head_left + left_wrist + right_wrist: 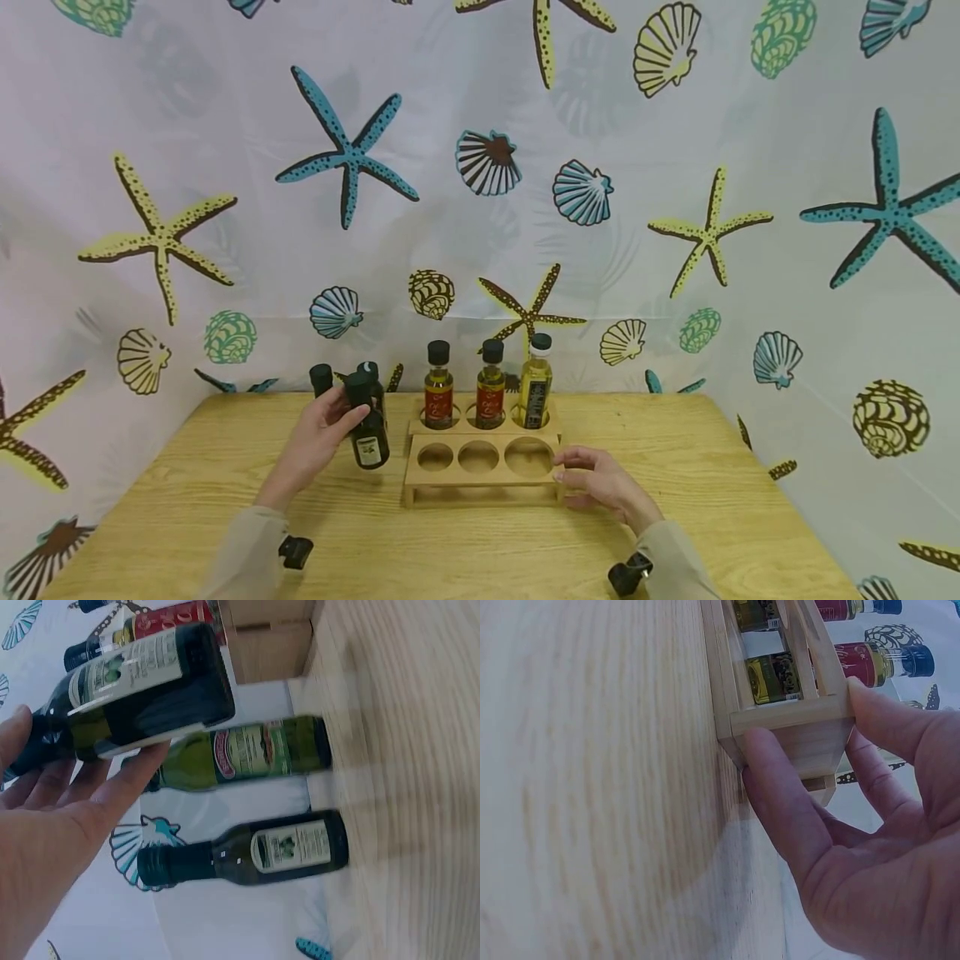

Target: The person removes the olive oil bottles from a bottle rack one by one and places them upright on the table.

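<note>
A dark glass bottle (pixel 370 437) with a black cap and pale label is held by its neck in my left hand (pixel 315 442). It hangs tilted above the table, left of a two-tier wooden rack (pixel 480 479). In the left wrist view, a green bottle (pixel 247 756) and another dark bottle (pixel 292 846) stand behind it. My right hand (pixel 600 483) touches the right end of the rack with spread fingers. Two red-labelled bottles (pixel 438 400) and a yellow oil bottle (pixel 537 387) stand in the rack's back tier. Three round holes show in its front tier.
The wooden table (pixel 480 554) runs up to a white curtain (pixel 480 242) printed with starfish and shells. Black wrist cameras (pixel 296 552) are strapped at both sleeves.
</note>
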